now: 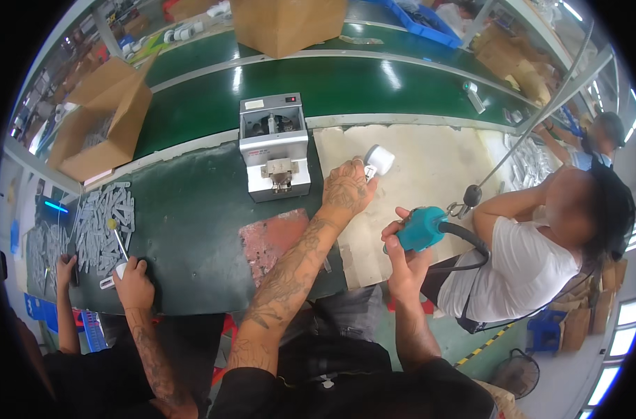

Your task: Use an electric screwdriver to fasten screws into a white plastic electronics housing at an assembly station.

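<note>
My left hand (349, 187) reaches over the bench, its fingers closed on a device with a round white head (380, 160). The grip covers most of the device's handle. To its right and nearer to me, my right hand (407, 264) grips a teal power screwdriver (420, 229). A black cable curves away from the tool, and a hook and wire hang just beside it. The screwdriver's tip is hidden. Under both hands lies a sheet of tan cardboard (363, 255). The white head and the screwdriver are apart.
Left of the cardboard stands a grey metal bench machine (274, 150), with a worn red mat (272, 241) in front. Grey plastic parts (107, 223) lie heaped at the left, near a co-worker's hands (133, 286). Another person (520, 258) sits at the right. A green conveyor (199, 98) runs behind.
</note>
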Demonstrator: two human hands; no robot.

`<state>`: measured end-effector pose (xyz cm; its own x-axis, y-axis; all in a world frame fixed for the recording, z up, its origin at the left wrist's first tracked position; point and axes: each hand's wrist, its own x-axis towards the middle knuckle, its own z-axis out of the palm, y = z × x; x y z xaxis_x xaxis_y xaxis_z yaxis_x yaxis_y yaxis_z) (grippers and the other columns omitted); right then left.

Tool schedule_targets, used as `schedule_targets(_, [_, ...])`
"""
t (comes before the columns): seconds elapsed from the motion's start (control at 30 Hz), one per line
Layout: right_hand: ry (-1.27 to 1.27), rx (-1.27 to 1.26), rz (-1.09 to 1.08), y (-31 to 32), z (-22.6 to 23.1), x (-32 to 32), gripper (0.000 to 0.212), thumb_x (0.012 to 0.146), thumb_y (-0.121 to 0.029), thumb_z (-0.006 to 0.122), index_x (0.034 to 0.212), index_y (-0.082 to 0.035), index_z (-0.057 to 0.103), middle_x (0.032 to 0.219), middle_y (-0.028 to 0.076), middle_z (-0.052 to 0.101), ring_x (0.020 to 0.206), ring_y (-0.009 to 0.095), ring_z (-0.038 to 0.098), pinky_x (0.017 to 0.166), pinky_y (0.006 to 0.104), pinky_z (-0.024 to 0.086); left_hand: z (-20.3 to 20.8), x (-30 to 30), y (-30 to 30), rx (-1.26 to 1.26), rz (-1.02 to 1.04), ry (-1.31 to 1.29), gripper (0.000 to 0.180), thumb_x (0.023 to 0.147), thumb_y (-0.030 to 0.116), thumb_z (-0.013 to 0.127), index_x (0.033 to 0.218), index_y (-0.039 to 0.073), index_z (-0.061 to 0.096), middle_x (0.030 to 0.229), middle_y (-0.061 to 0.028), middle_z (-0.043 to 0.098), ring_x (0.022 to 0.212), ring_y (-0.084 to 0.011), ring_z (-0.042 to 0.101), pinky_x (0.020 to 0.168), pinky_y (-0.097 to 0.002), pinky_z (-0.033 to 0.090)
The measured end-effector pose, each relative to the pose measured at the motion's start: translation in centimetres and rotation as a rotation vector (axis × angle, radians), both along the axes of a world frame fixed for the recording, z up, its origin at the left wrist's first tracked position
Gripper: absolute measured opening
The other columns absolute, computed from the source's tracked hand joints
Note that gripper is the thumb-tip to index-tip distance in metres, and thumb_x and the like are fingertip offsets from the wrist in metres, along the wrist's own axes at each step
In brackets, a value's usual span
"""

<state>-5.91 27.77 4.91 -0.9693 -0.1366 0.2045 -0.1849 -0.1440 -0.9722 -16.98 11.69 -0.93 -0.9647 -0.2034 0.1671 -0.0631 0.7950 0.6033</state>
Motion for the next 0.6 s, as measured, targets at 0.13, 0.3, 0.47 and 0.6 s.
schedule_targets(0.13, [0.014, 0.026, 0.072, -0.6, -0.5, -0.6, 0.053, 0.100, -0.012, 0.069, 0.145, 0.007, 0.049, 0.107, 0.005, 0.064, 0.093, 0.010, 0.057, 0.083, 0.0264, 0.045, 3.0, 5.6, -3.0, 0.247, -0.105, 0.199, 0.032, 0.091, 0.028, 0.077, 0.107, 0.004, 0.065, 0.100, -0.0137, 0.068, 0.093, -0.0387, 0.069, 0.084, -0.0482, 0.055])
schedule_targets(0.3, [0.052, -0.003, 0.091, -2.8, -0.4, -1.6, 0.084, 0.095, -0.065, 0.070, 0.134, 0.008, 0.054, 0.093, 0.006, 0.062, 0.077, 0.015, 0.058, 0.068, 0.0290, 0.044, 2.2, 13.4, -7.5, 0.162, -0.059, 0.195, 0.026, 0.092, 0.026, 0.077, 0.106, 0.006, 0.068, 0.100, -0.0127, 0.067, 0.100, -0.0381, 0.067, 0.089, -0.0492, 0.052])
schedule_targets(0.47, [-0.008, -0.182, 0.266, -7.2, 2.6, -3.4, 0.082, 0.090, -0.076, 0.066, 0.113, 0.002, 0.057, 0.080, 0.005, 0.054, 0.069, 0.017, 0.051, 0.065, 0.0336, 0.043, 3.1, 16.3, -11.3, 0.132, -0.152, -0.030, 0.035, 0.094, 0.033, 0.076, 0.118, 0.008, 0.074, 0.111, -0.0090, 0.067, 0.108, -0.0363, 0.063, 0.101, -0.0546, 0.046])
schedule_targets(0.6, [0.133, -0.353, 0.325, -13.4, 4.4, -5.7, 0.069, 0.093, -0.071, 0.066, 0.104, -0.004, 0.057, 0.076, 0.003, 0.051, 0.068, 0.019, 0.053, 0.063, 0.0356, 0.044, 3.1, 15.9, -13.0, 0.054, -0.162, -0.080, 0.039, 0.097, 0.039, 0.071, 0.122, 0.009, 0.074, 0.117, -0.0079, 0.065, 0.110, -0.0306, 0.060, 0.104, -0.0481, 0.047])
